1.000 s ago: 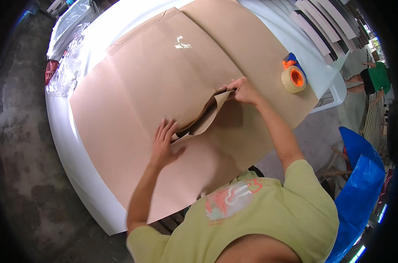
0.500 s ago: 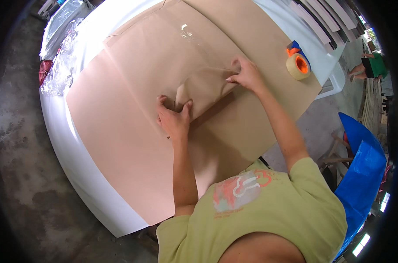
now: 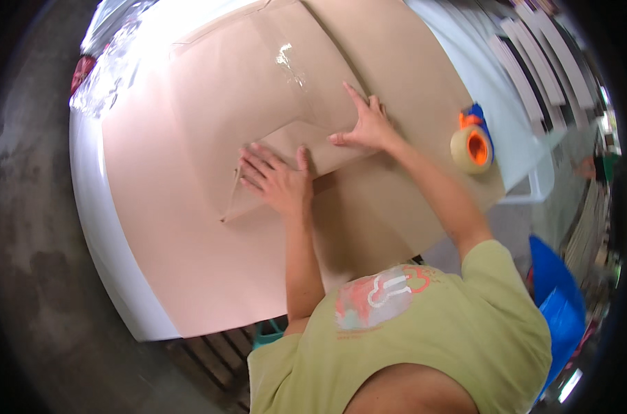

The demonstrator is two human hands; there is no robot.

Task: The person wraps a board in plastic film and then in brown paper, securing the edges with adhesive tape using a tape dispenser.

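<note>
A flat parcel wrapped in brown paper lies on a wide brown sheet, with shiny clear tape along its top. At its near end a folded paper flap lies over the parcel. My left hand rests flat on this flap near its left corner, fingers spread. Over the flap's right side and the parcel's right edge is my right hand, open, its thumb and forefinger wide apart. Neither hand grips anything.
A tape roll in an orange and blue dispenser sits on the sheet's right. White covering shows at the table's left edge. Crumpled clear plastic lies far left, stacked pale strips far right. A blue sheet hangs at right.
Both hands have let go of the lifted paper edge and opened. The flap now lies folded down under my left hand. My view has shifted slightly.
</note>
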